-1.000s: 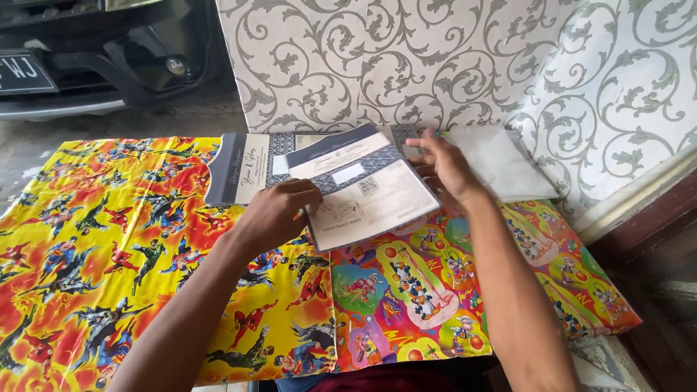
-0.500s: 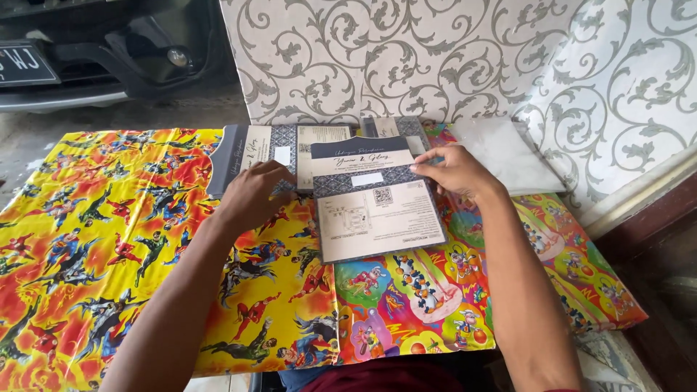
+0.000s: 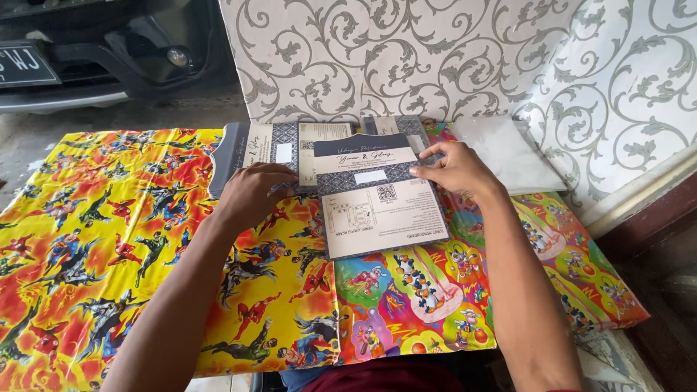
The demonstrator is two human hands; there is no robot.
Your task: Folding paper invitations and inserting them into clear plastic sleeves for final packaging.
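A dark blue and cream folded card (image 3: 377,199) lies flat on the bright cartoon-print paper (image 3: 131,239) covering the table. My right hand (image 3: 454,168) pinches the card's upper right edge with its fingertips. My left hand (image 3: 250,192) rests palm down beside the card's left edge, fingers touching another card (image 3: 250,149) of the same kind. More of these cards (image 3: 396,125) lie spread in a row behind it, partly covered.
A white plastic sleeve (image 3: 504,152) lies at the back right. A grey scroll-patterned wall covering (image 3: 406,58) rises behind the table. A dark car bumper (image 3: 87,51) shows at top left. A brown wooden ledge (image 3: 653,225) runs along the right.
The card was lifted and tilted between both hands; now it lies flat and squared nearer to me. My left hand has slid off it to the left.
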